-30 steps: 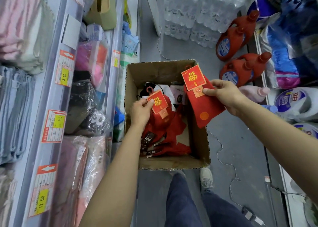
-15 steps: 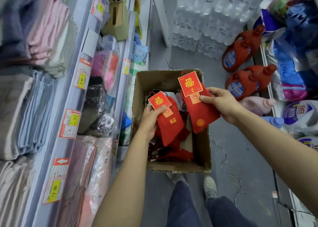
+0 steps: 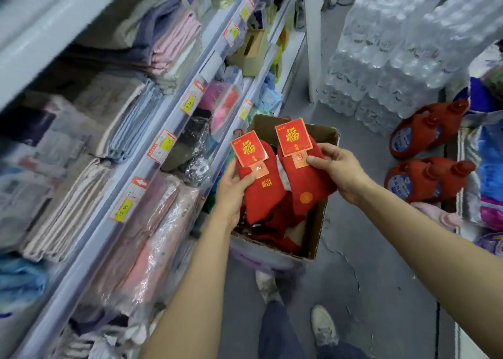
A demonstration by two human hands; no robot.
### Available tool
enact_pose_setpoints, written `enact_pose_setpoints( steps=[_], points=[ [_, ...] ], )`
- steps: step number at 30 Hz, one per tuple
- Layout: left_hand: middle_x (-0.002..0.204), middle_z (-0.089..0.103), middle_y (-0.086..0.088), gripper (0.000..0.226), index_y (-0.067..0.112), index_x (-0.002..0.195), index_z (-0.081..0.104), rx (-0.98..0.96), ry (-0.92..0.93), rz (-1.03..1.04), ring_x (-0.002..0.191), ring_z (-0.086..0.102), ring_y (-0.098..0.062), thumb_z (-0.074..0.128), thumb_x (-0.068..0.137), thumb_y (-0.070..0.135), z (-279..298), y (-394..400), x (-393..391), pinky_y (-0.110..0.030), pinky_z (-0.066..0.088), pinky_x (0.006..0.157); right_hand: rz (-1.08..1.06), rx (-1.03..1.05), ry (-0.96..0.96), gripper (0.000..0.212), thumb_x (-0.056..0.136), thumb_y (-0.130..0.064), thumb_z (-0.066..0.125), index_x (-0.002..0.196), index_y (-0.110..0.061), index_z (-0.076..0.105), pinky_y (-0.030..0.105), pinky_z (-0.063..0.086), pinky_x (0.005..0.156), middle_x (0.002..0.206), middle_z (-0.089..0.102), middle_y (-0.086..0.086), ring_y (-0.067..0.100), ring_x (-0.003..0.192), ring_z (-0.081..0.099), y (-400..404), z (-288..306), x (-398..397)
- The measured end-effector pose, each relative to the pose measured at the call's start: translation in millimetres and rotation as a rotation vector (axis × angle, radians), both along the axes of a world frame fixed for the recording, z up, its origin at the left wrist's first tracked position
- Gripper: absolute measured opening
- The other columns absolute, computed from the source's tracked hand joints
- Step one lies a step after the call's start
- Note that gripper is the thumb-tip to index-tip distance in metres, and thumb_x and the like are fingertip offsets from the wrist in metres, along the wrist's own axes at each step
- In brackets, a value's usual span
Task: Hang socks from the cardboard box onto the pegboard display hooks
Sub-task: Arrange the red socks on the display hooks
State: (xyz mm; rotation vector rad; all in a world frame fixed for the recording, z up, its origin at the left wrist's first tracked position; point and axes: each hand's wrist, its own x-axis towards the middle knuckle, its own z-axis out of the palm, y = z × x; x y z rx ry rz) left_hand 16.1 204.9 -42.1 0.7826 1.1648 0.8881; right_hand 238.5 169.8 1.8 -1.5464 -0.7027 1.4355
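An open cardboard box [image 3: 317, 222] stands on the grey floor with several red socks [image 3: 275, 233] lying in it. My left hand [image 3: 231, 192] grips one pair of red socks [image 3: 262, 195] with a red and gold header card, lifted above the box. My right hand [image 3: 337, 171] pinches a second pair of red socks [image 3: 306, 184] just below its card, right beside the first. Both pairs hang upright, side by side. No pegboard or hooks are in view.
Shelves [image 3: 152, 152] with folded towels, wrapped goods and price tags run along the left. Shrink-wrapped water bottle packs [image 3: 394, 54] are stacked behind the box. Red detergent jugs [image 3: 424, 179] stand on the floor at right. My shoes [image 3: 324, 326] are just below the box.
My left hand has lifted its pair of socks up out of the box, level with the right-hand pair. The view has tilted upward and toward the shelves.
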Motion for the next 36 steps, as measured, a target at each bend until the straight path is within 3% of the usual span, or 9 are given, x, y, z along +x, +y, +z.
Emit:
enact_pose_setpoints(
  steps=[6,11,19,24,27,31,34,36],
  points=[
    [0.113,0.074,-0.003,0.064,0.024,0.147,0.045,0.112,-0.046,0.256,0.103,0.070,-0.029,0.068,0.091,0.005,45,-54,-16,-0.053,0.056,0.090,0.127,0.142,0.071,0.039,0.095,-0.002,0.060,0.128,-0.023,0.059,0.026,0.060,0.067,0.100,0.075,0.000,0.013,0.084,0.074,-22,29,-26],
    [0.120,0.072,-0.002,0.057,0.032,0.142,0.050,0.181,-0.012,0.396,0.102,0.072,-0.024,0.067,0.093,0.010,81,-90,-49,-0.045,0.060,0.080,0.232,0.210,0.062,0.049,0.094,-0.007,0.064,0.137,-0.029,0.056,0.038,0.061,0.078,0.105,0.076,0.005,0.024,0.094,0.073,-35,49,-63],
    [0.121,0.071,-0.003,0.062,0.038,0.137,0.053,0.295,0.004,0.534,0.108,0.069,-0.029,0.074,0.087,0.009,133,-144,-118,-0.055,0.056,0.089,0.340,0.335,0.185,0.054,0.094,-0.004,0.062,0.140,-0.031,0.052,0.036,0.062,0.076,0.114,0.074,0.003,0.022,0.098,0.073,-67,95,-138],
    [0.108,0.076,-0.001,0.065,0.032,0.143,0.049,0.368,0.041,0.613,0.095,0.073,-0.029,0.072,0.088,0.006,162,-199,-171,-0.045,0.061,0.078,0.400,0.405,0.215,0.056,0.093,-0.003,0.062,0.141,-0.031,0.052,0.034,0.062,0.073,0.106,0.076,0.005,0.022,0.092,0.073,-108,118,-197],
    [0.102,0.077,0.005,0.065,0.032,0.142,0.049,0.414,0.103,0.662,0.093,0.074,-0.024,0.073,0.087,0.007,179,-238,-204,-0.044,0.060,0.080,0.431,0.438,0.247,0.056,0.091,-0.004,0.064,0.137,-0.035,0.056,0.036,0.062,0.077,0.107,0.076,0.004,0.022,0.094,0.072,-135,128,-233],
    [0.108,0.076,-0.002,0.060,0.036,0.136,0.053,0.478,0.142,0.747,0.100,0.072,-0.028,0.071,0.088,0.006,202,-293,-248,-0.048,0.060,0.083,0.497,0.485,0.335,0.054,0.090,0.002,0.061,0.132,-0.031,0.059,0.022,0.058,0.072,0.113,0.074,-0.003,0.011,0.097,0.071,-172,144,-286],
    [0.110,0.075,0.001,0.062,0.032,0.140,0.052,0.532,0.158,0.834,0.100,0.072,-0.024,0.070,0.088,0.004,222,-328,-279,-0.041,0.061,0.080,0.589,0.519,0.380,0.055,0.088,-0.002,0.063,0.135,-0.030,0.058,0.023,0.058,0.072,0.112,0.075,-0.001,0.012,0.096,0.072,-196,159,-327],
    [0.116,0.074,0.000,0.061,0.033,0.136,0.054,0.566,0.167,0.903,0.107,0.069,-0.027,0.071,0.085,0.006,235,-346,-298,-0.045,0.059,0.084,0.629,0.557,0.409,0.057,0.084,-0.008,0.066,0.135,-0.031,0.058,0.024,0.058,0.071,0.110,0.075,0.005,0.014,0.093,0.071,-206,171,-352]
  ],
)
